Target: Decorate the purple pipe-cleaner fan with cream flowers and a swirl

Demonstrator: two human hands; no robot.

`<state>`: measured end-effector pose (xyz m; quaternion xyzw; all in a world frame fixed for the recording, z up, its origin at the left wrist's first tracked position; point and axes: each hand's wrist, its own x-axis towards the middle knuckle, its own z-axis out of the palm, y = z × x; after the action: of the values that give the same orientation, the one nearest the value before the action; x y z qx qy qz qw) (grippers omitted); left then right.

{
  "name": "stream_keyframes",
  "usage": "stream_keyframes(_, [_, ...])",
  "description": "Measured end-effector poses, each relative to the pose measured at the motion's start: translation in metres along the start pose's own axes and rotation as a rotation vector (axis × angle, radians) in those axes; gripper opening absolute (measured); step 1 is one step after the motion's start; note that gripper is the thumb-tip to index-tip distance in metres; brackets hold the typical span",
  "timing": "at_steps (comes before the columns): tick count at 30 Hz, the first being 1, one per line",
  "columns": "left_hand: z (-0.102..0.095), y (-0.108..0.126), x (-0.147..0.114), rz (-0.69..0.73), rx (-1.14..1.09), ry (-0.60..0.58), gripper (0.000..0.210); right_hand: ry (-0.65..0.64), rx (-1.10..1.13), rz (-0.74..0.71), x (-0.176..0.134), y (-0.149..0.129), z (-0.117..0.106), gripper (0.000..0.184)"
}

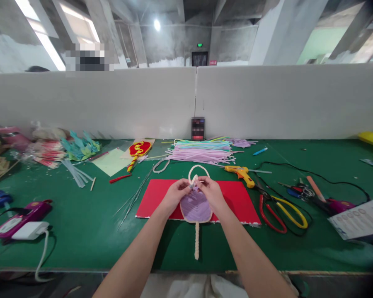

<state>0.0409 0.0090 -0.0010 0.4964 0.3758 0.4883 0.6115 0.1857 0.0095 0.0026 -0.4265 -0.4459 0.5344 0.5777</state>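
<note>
A purple fan-shaped craft piece [196, 207] with a cream fuzzy edge lies over a red board [239, 198], its cream twisted handle [197, 244] pointing toward me. At its top edge, a cream pipe cleaner [199, 166] curls up in a loop. My left hand [177, 193] pinches this pipe cleaner from the left, fingertips close together. From the other side my right hand [211, 193] pinches it too, thumb and fingers closed near the fan's top. The fingers partly hide the spot where loop and fan meet.
Pink and teal pipe cleaners [202, 153] lie behind the board. A yellow glue gun [240, 174] and red-and-yellow-handled pliers or cutters [282, 211] rest at right. A red-and-yellow fan [139, 151] lies back left. A purple power strip [21, 219] sits far left. A phone [198, 128] leans on the partition [112, 103].
</note>
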Motion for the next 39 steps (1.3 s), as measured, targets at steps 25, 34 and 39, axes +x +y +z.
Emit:
stream_keyframes(25, [0.003, -0.008, 0.005, 0.113, 0.129, 0.134, 0.023, -0.024, 0.063, 0.076, -0.003, 0.001, 0.003, 0.026])
stream_keyframes(34, [0.006, -0.001, 0.003, 0.174, 0.199, 0.174, 0.020, 0.025, -0.100, -0.032, -0.002, 0.001, 0.003, 0.025])
stream_keyframes(39, [0.009, 0.002, 0.001, 0.200, 0.217, 0.196, 0.018, 0.036, -0.247, -0.183, -0.003, 0.005, 0.002, 0.016])
